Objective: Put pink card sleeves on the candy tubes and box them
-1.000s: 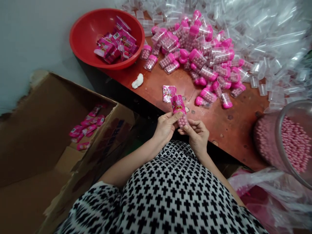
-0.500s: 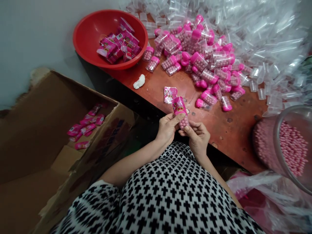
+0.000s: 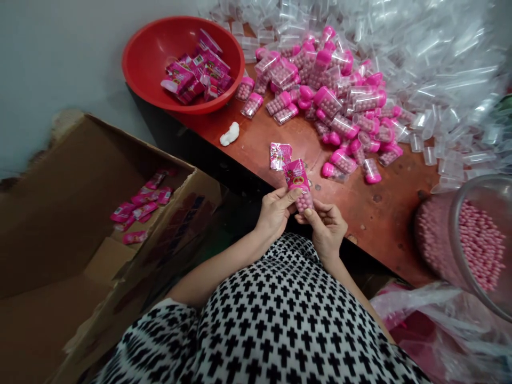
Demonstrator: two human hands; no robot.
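Note:
Between my two hands is a small clear tube of pink balls, with a printed pink sleeve around or over its far end. My left hand is closed on it, thumb pressing where the print meets the balls. The thumb and fingers of my right hand pinch the near end of the tube. Just beyond, a flat printed pink wrapper lies on the table, partly covered by the held sleeve. Farther back is a heap of pink-capped tubes filled with balls.
At the back left stands a red bowl of printed wrappers. A white lump lies near the edge of the brown table. Empty clear tubes pile up behind. A tub of pink balls stands right; a cardboard box holds wrapped tubes, lower left.
The held tube has turned slightly, so more of the sleeve's printed face shows. Both hands keep their hold in nearly the same place, and the whole view has shifted a little.

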